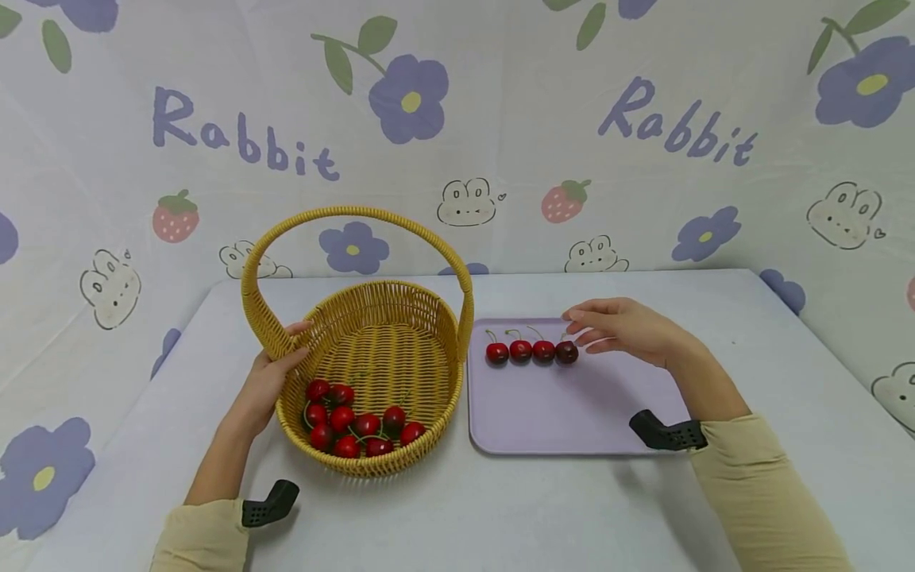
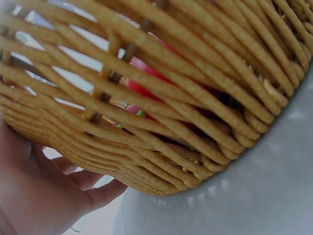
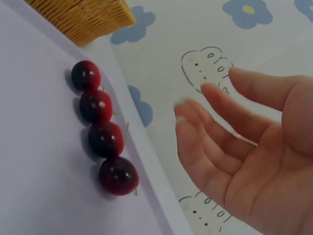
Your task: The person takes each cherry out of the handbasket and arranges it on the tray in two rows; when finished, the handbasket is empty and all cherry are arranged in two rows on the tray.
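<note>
Basket (image 1: 389, 357) at the desk's (image 1: 429, 516) left, handle (image 1: 357, 211) up, mouth toward the person. Left hand (image 1: 267, 385) grips its left side by the handle's foot, fingers curled over the rim; probably to steady it and keep the mouth angled for an easy reach. Basket cherries (image 1: 368, 425) bunch against the near wall, stems tangled, which suggests a tilt that way. Left wrist view: red shows through the weave.

Tray (image 1: 572, 413) lies flat on the desk just right of the basket, likely set close to shorten the trip between them. Row cherries (image 1: 520, 351), four, sit along its far edge, toward the left, stems pointing away from the person. Neighbours touch or nearly so; can't tell for each pair. Even line and matching stems look deliberate, not dropped.

Right hand (image 1: 632, 330) hangs over the tray by the row's right end, fingers loosely bent and parted, thumb apart, pinching nothing. Right wrist view shows a gap between fingers and fruit; pose probably keeps clear of the line. Black mount (image 1: 668, 433) on the right wrist. Printed cloth (image 1: 500, 103) behind.
</note>
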`<state>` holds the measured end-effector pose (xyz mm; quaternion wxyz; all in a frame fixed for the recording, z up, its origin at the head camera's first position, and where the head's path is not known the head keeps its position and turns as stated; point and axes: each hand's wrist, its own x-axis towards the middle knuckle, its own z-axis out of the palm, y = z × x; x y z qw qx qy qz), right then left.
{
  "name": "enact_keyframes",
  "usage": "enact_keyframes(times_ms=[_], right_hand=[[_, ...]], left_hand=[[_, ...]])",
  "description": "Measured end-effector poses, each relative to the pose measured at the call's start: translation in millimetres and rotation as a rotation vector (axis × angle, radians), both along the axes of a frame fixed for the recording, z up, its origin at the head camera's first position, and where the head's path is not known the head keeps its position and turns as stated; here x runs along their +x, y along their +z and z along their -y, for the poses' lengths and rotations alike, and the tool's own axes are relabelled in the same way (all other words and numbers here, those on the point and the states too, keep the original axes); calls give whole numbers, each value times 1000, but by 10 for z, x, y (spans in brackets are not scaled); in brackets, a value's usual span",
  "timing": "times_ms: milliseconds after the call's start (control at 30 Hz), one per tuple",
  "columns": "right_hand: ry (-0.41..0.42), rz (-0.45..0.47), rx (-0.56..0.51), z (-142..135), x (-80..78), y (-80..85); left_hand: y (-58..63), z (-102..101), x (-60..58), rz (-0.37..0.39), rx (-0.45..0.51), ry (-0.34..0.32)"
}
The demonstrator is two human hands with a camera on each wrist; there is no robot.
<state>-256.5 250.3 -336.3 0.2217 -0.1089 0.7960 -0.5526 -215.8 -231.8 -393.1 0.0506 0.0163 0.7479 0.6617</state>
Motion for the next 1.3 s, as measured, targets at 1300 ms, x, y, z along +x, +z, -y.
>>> enact_keyframes(times_ms=[1300], right_hand=[[533, 130, -185, 1474, 259, 335]], left_hand=[[-4, 7, -10, -3, 10, 5]])
